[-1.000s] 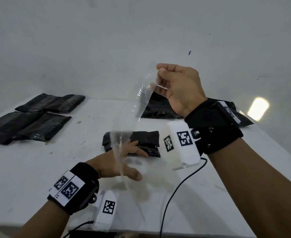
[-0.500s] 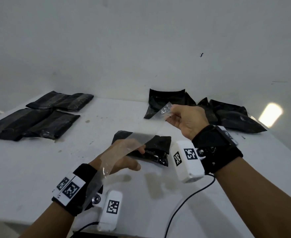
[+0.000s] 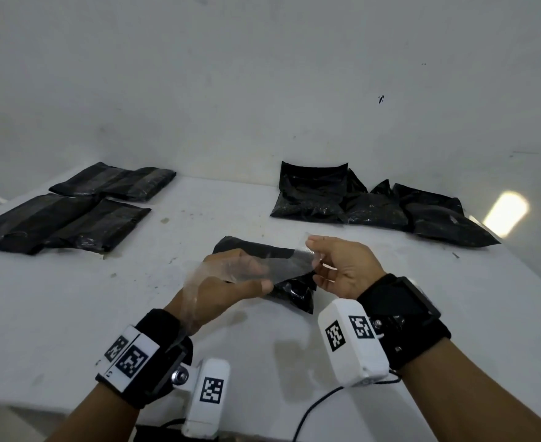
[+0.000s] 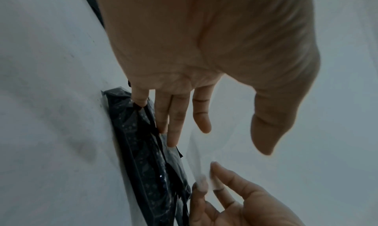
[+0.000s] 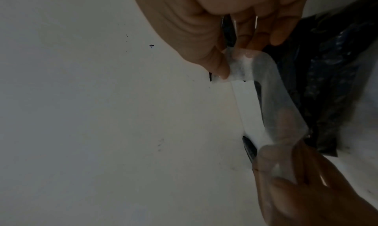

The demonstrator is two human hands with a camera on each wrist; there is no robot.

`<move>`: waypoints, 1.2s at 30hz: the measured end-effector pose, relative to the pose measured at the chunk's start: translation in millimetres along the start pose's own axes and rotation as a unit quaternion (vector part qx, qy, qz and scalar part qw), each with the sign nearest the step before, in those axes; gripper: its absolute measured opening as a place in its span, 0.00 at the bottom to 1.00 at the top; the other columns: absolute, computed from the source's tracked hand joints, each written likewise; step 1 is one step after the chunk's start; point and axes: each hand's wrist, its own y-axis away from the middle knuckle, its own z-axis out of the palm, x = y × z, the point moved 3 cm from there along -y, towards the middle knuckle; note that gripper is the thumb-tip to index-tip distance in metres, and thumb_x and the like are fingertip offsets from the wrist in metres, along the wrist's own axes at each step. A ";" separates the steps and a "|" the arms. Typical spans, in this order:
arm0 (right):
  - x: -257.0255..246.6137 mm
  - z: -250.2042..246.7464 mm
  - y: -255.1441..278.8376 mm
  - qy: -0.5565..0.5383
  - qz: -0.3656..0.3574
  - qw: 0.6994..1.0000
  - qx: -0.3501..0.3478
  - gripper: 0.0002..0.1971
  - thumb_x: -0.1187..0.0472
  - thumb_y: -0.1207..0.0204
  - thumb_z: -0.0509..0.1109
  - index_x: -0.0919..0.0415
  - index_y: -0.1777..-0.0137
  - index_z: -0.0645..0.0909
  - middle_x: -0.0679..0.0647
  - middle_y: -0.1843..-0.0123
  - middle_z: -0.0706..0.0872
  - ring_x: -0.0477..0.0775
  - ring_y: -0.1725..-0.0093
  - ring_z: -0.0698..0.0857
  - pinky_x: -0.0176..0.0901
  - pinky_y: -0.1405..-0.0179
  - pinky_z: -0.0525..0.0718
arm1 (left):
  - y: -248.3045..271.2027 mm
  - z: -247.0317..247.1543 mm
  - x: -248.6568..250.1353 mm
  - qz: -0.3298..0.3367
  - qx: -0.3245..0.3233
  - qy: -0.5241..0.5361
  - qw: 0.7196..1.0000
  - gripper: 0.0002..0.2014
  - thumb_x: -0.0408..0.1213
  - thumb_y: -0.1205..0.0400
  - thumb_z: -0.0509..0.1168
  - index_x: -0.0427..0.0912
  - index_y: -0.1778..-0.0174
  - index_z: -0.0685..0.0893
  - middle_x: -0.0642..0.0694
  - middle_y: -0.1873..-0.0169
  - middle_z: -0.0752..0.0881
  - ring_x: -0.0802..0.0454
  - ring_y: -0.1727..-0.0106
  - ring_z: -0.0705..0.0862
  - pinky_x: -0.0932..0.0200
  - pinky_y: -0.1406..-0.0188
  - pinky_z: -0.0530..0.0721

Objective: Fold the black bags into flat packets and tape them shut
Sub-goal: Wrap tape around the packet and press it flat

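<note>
A folded black bag point(image 3: 289, 290) lies on the white table point(image 3: 71, 298) at centre. My left hand point(image 3: 246, 277) rests on it with straight fingers point(image 4: 174, 116) pressing the bag point(image 4: 143, 148) flat. My right hand point(image 3: 315, 250) pinches one end of a clear tape strip point(image 3: 272, 266) just above the bag's right part. The strip runs left over the back of my left hand and hangs down to the wrist. In the right wrist view, the thumb and fingers of my right hand point(image 5: 231, 64) hold the tape strip point(image 5: 272, 100) beside the bag point(image 5: 327, 84).
Several flat taped black packets point(image 3: 71, 215) lie at the table's left. A heap of unfolded black bags point(image 3: 358, 199) sits at the back right against the white wall. A black cable point(image 3: 313, 409) runs off the front edge.
My right hand has come down from head height with the tape end, laying the strip low over my left hand and the bag. The left hand has stayed on the bag.
</note>
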 end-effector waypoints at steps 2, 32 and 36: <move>4.0 3.5 3.9 -0.017 0.001 1.000 -0.007 0.05 0.68 0.24 0.75 0.57 0.55 0.87 0.53 0.65 0.84 0.49 0.68 0.81 0.43 0.66 0.81 | 0.3 -1.7 0.0 0.000 0.025 0.031 0.999 0.17 0.48 0.35 0.78 0.39 0.60 0.87 0.37 0.49 0.90 0.42 0.45 0.88 0.49 0.45 0.83; 31.3 4.2 -10.5 -0.101 -0.061 0.992 0.051 0.08 0.73 0.24 0.73 0.61 0.52 0.80 0.56 0.62 0.85 0.51 0.64 0.83 0.65 0.45 0.88 | -37.8 -44.5 4.2 -0.080 0.187 0.036 0.978 0.10 0.35 0.25 0.76 0.29 0.59 0.91 0.47 0.62 0.92 0.67 0.60 0.88 0.67 0.51 0.77; 29.3 2.8 -14.9 -0.108 -0.058 0.991 0.053 0.08 0.74 0.23 0.72 0.62 0.51 0.80 0.57 0.60 0.84 0.51 0.62 0.84 0.65 0.46 0.88 | -36.4 -41.5 -7.8 -0.119 0.148 0.026 0.981 0.10 0.37 0.23 0.75 0.34 0.65 0.91 0.45 0.63 0.91 0.62 0.59 0.88 0.60 0.47 0.81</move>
